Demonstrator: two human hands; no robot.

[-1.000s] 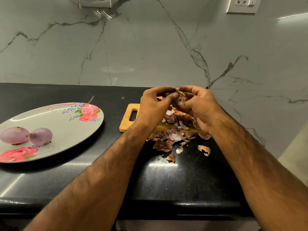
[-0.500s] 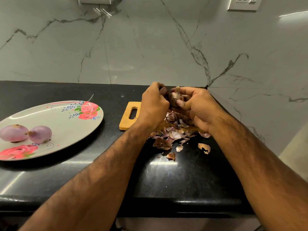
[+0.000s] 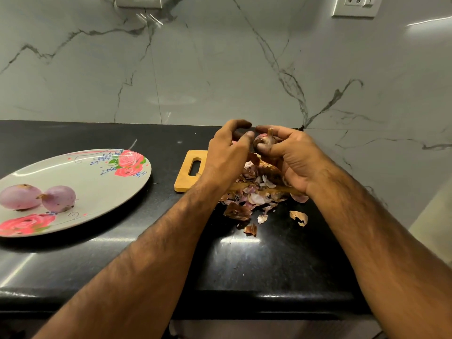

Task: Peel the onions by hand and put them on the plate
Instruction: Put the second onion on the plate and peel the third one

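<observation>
Now our left hand (image 3: pixel 227 152) has come off the onion (image 3: pixel 261 142), fingers curled on skin or on nothing, we cannot tell, while our right hand (image 3: pixel 288 155) grips it above the cutting board (image 3: pixel 186 177): peeling unfinished, two peeled onions (image 3: pixel 20 196) on the plate (image 3: pixel 97 182).

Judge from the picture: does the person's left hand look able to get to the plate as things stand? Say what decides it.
Probably yes. The left hand hovers beside the onion that the right hand grips, and only open black counter lies between it and the plate to its left.
</observation>
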